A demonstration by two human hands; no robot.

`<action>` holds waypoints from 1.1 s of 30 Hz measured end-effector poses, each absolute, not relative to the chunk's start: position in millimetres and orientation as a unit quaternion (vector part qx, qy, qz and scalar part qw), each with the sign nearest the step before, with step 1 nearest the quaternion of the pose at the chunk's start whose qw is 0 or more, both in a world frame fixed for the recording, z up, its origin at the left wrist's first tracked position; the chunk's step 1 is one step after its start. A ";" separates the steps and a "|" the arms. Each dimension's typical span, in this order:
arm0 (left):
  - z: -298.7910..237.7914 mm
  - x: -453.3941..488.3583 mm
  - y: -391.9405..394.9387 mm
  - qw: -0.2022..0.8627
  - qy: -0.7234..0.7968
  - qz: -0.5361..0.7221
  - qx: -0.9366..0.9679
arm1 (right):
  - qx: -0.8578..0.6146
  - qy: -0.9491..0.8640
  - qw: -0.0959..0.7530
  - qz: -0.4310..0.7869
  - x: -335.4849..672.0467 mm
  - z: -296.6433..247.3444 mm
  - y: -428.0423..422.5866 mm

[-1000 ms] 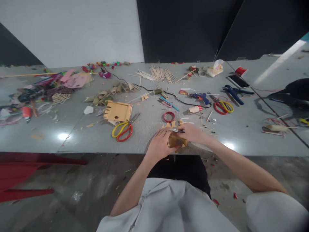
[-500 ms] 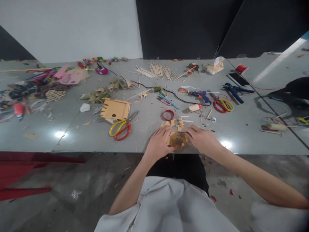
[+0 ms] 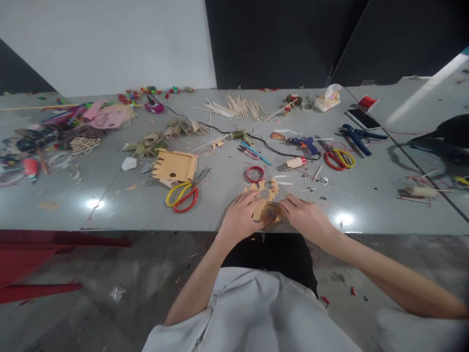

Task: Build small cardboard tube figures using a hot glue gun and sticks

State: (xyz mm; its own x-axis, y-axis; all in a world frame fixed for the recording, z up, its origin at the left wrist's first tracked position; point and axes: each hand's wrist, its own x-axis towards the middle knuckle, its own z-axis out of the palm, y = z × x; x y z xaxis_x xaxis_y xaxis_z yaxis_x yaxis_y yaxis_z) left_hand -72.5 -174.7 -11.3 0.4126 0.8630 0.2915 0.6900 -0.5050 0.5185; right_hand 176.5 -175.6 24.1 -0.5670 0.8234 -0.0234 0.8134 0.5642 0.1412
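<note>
Near the table's front edge, my left hand (image 3: 240, 214) holds a tan cardboard piece (image 3: 259, 211) with a round opening in it, fingers over its left side. My right hand (image 3: 306, 213) is closed in a pinch at the piece's right side, on a thin dark tool (image 3: 271, 202) that reaches over the cardboard. Its exact kind is too small to make out. Just beyond my fingers lies a cut cardboard scrap (image 3: 262, 186) with curved notches. A red tape ring (image 3: 255, 173) sits behind it.
Scissors (image 3: 182, 196) and notched cardboard (image 3: 176, 165) lie on the left. Toward the right are a blue glue gun (image 3: 303, 143), red-and-yellow scissors (image 3: 339, 159), blue pliers-like tool (image 3: 357, 140) and a phone (image 3: 364, 119). Thin sticks (image 3: 245, 106) and bamboo pieces (image 3: 176, 129) lie farther back.
The cardboard piece has tilted flatter under my hands. My right hand has shifted slightly, with the thin dark tool now showing more over the cardboard. My left hand stays nearly in place.
</note>
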 end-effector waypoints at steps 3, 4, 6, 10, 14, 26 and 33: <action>-10.6 -72.4 -175.0 0.164 0.471 0.268 0.824 | 0.465 0.882 0.042 0.059 177.0 24.1 -175.7; -10.3 -72.5 -175.1 0.165 0.471 0.268 0.824 | 0.466 0.882 0.041 0.059 177.1 23.9 -175.7; -9.9 -72.6 -175.3 0.168 0.472 0.268 0.823 | 0.467 0.881 0.042 0.059 177.4 23.8 -175.5; -9.9 -72.6 -175.3 0.170 0.476 0.268 0.820 | 0.461 0.885 0.048 0.047 177.4 24.7 -175.6; -10.8 -72.1 -175.3 0.170 0.479 0.265 0.819 | 0.461 0.885 0.060 0.033 176.4 27.4 -176.0; -9.8 -71.4 -175.3 0.165 0.480 0.258 0.822 | 0.454 0.887 0.072 0.038 177.5 34.5 -177.6; -9.8 -71.8 -174.8 0.166 0.478 0.258 0.823 | 0.455 0.887 0.072 0.041 182.2 35.1 -174.3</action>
State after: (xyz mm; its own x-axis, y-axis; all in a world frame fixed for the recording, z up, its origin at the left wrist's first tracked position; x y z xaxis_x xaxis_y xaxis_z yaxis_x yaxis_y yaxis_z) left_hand -71.8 -174.8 -9.8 0.4101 0.8723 0.2663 0.7005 -0.4882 0.5205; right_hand 182.2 -174.3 35.1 -0.5759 0.8125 -0.0902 0.8006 0.5829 0.1389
